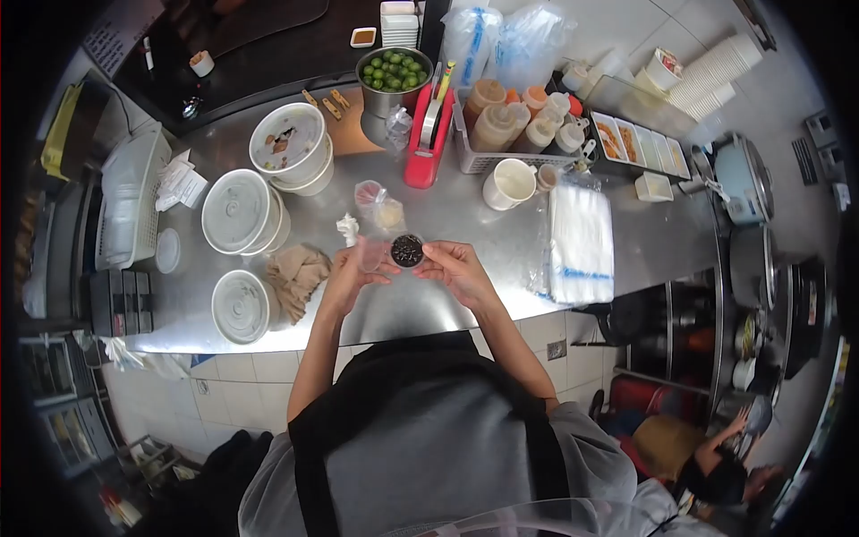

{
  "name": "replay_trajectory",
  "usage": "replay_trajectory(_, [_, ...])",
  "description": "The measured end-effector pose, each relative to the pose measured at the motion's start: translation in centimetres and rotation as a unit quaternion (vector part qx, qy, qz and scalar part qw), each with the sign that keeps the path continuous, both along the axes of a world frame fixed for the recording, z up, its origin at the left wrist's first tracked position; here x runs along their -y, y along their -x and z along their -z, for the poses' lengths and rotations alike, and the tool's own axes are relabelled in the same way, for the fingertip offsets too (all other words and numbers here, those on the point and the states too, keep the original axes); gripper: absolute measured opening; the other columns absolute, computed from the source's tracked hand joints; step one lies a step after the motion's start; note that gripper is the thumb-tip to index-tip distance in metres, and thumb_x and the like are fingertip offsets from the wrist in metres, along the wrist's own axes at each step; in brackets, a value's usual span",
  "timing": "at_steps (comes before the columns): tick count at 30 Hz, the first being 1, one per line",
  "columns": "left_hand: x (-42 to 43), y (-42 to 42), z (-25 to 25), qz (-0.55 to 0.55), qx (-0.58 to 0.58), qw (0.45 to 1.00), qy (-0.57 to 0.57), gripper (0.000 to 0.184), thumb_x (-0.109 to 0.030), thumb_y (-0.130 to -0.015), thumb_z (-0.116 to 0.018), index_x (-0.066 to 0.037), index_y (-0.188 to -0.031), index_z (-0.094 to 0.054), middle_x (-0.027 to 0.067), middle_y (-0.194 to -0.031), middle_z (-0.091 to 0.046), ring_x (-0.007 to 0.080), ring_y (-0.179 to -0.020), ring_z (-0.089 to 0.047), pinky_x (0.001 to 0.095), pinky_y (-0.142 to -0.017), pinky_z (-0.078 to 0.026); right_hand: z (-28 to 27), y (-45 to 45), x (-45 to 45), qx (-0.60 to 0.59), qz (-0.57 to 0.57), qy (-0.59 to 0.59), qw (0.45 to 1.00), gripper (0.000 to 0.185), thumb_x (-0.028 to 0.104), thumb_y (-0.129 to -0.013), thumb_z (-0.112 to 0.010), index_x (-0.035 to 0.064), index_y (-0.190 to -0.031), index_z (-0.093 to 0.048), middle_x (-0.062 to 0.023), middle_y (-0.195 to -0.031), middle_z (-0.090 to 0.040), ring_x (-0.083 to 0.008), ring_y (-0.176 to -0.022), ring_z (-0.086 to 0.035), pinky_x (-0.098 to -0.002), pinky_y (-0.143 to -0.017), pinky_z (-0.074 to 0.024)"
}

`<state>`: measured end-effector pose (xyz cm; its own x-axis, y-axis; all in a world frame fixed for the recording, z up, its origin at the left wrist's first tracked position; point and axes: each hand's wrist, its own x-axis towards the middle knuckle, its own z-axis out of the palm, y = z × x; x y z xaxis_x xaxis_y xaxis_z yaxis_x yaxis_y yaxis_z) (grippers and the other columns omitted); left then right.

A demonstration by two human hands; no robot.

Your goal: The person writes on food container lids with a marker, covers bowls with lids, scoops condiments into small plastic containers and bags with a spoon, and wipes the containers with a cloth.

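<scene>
My right hand (458,271) grips a small sauce cup (407,251) filled with something dark and glossy, thumb and fingers at its right side. With my left hand (344,281) I hold the cup's clear round lid (370,254), just left of the cup; whether the two are joined by a hinge I cannot tell. Both hands are over the near part of the steel counter. Just beyond them lies a knotted clear plastic bag (386,213) with pale contents. A crumpled white tissue (347,229) is beside my left fingers.
Lidded white tubs (240,213) and a brown cloth (297,276) are on the left. At the back stand a pot of green limes (392,72), a red tape dispenser (428,143) and a bottle basket (510,163). Plastic bags (580,242) and a white cup (510,184) are right. Another person (707,456) is lower right.
</scene>
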<state>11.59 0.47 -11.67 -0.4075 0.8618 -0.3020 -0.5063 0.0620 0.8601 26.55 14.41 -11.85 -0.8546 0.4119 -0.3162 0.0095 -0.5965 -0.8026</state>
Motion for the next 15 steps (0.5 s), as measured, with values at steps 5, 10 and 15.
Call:
replay_trajectory(5, [1.0,1.3,1.0,0.028,-0.075,0.996,0.044,0.040,-0.036,-0.084,-0.060,0.003,-0.091,-0.062,0.0077,-0.075,-0.063,0.0126,-0.061,-0.061,0.0213,-0.050,-0.046,-0.1,1.5,3.5,0.047,0.018,-0.041,0.998,0.035,0.029,-0.087,-0.057,-0.0053,-0.097,-0.060,-0.0110,-0.082,-0.063,-0.0160,-0.073,-0.063,-0.0274,-0.065,-0.0526])
replay_trajectory(10, [1.7,1.7,1.9,0.004,-0.162,0.985,0.066,0.033,-0.033,-0.081,-0.064,0.000,-0.082,-0.064,0.0037,-0.066,-0.061,0.0070,-0.052,-0.055,0.0186,-0.045,-0.043,-1.3,1.9,6.1,0.045,0.018,-0.071,0.996,0.043,0.032,-0.089,-0.052,-0.0066,-0.108,-0.054,-0.0128,-0.093,-0.061,-0.0166,-0.080,-0.063,-0.0283,-0.067,-0.0527])
replay_trajectory(15, [1.8,1.4,2.3,-0.016,-0.219,0.974,0.055,0.029,-0.031,-0.081,-0.065,-0.002,-0.079,-0.063,0.0007,-0.062,-0.059,0.0049,-0.049,-0.049,0.0182,-0.042,-0.037,-0.3,2.5,6.6,0.038,-0.009,-0.131,0.991,0.036,0.028,-0.089,-0.053,-0.0015,-0.111,-0.054,-0.0084,-0.094,-0.061,-0.0141,-0.078,-0.061,-0.0281,-0.064,-0.0521])
